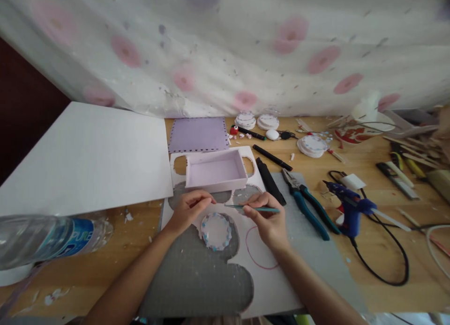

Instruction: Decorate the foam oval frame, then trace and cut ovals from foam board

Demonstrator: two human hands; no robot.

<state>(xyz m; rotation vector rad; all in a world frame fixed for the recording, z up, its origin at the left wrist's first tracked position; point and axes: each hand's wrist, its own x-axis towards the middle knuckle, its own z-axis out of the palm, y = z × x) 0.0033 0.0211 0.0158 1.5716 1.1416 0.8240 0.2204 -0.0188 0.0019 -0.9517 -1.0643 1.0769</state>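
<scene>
Wooden table [121,245], one blue-edged disc [216,231], right hand [268,224] grasping one teal tool [265,209], left hand [189,211] with hold unclear

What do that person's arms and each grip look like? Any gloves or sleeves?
The left forearm and right forearm are bare: no sleeves show. The left grip and right grip are human hands without gloves. I see no watch or bracelet either.

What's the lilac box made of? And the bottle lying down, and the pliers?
The lilac box looks like matte foam board or thick card: its walls are flat and dull. The bottle is probably glossy plastic, being see-through with pale highlights. The pliers seem to have grey metal jaws and smooth teal handles, perhaps plastic or rubber.
</scene>
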